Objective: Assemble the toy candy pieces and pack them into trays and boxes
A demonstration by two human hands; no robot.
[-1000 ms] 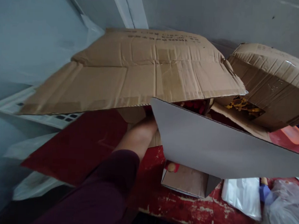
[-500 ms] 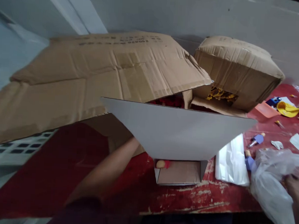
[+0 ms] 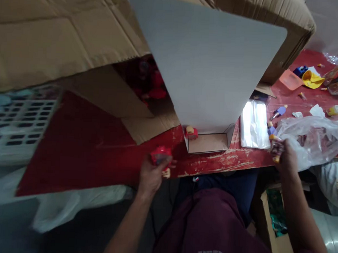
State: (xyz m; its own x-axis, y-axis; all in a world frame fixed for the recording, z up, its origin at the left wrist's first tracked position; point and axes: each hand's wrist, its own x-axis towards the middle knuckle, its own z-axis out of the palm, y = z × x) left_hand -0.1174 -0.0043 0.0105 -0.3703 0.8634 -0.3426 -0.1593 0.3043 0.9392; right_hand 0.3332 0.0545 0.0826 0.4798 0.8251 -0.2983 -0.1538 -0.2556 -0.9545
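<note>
My left hand (image 3: 152, 174) is closed round a small red item (image 3: 160, 155) with a beige tip, over the front edge of the red table (image 3: 100, 149). On the right, my right hand (image 3: 288, 156) grips a small dark and yellow item (image 3: 277, 149) beside a clear plastic bag (image 3: 311, 136). Between my hands stands a small open box (image 3: 209, 143) with a tall grey-white flap (image 3: 211, 65) raised behind it. A red piece with a beige top (image 3: 191, 132) lies in the box's left end.
Large cardboard boxes (image 3: 63, 36) fill the back, one holding red items (image 3: 156, 85). A white plastic basket (image 3: 23, 124) is at left. Clear flat bags (image 3: 254, 124), purple pieces (image 3: 280, 111), a yellow cap-shaped piece (image 3: 312, 79) and an orange tray (image 3: 291, 79) lie at right.
The view has tilted downward. My left hand has come out from behind the flap with a red item. My right hand now shows a dark and yellow item at the bag's left side.
</note>
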